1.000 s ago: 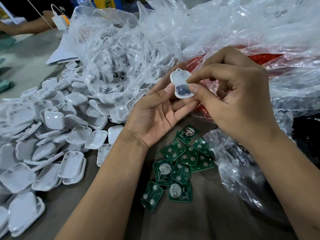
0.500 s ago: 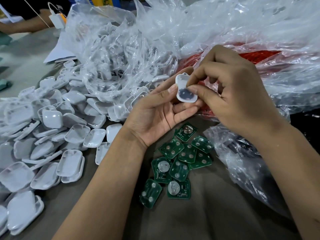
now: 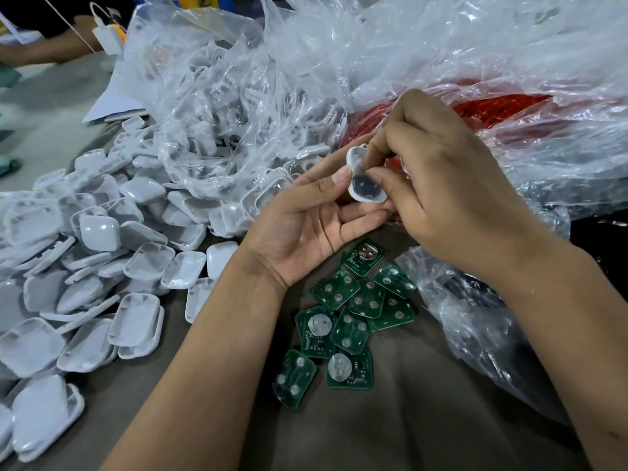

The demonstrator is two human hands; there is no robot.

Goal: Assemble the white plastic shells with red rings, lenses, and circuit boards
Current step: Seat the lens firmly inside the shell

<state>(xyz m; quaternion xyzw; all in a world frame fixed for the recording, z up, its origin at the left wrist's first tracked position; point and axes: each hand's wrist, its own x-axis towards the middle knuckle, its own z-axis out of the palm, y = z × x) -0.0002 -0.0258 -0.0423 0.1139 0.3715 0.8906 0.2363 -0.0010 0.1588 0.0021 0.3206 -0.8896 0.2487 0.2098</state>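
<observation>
My left hand [image 3: 306,226] holds a small white plastic shell [image 3: 363,180] between thumb and fingers, its hollow side towards me with a dark round part inside. My right hand [image 3: 441,188] pinches the same shell from the right, thumb and forefinger on its rim. Below my hands several green circuit boards [image 3: 353,311] lie scattered on the table. A big heap of white shells [image 3: 102,249] covers the left side. Red rings [image 3: 492,107] show through a clear bag behind my right hand.
Crumpled clear plastic bags [image 3: 255,96] fill the back and right, one holding more white shells. Another clear bag [image 3: 475,317] lies under my right forearm. Another person's arm [image 3: 51,45] rests at the far left corner. The brown table surface [image 3: 390,430] shows in front.
Both hands have shifted slightly right and down with the shell. My right fingers have closed further over the shell's upper part, and the shell has tilted.
</observation>
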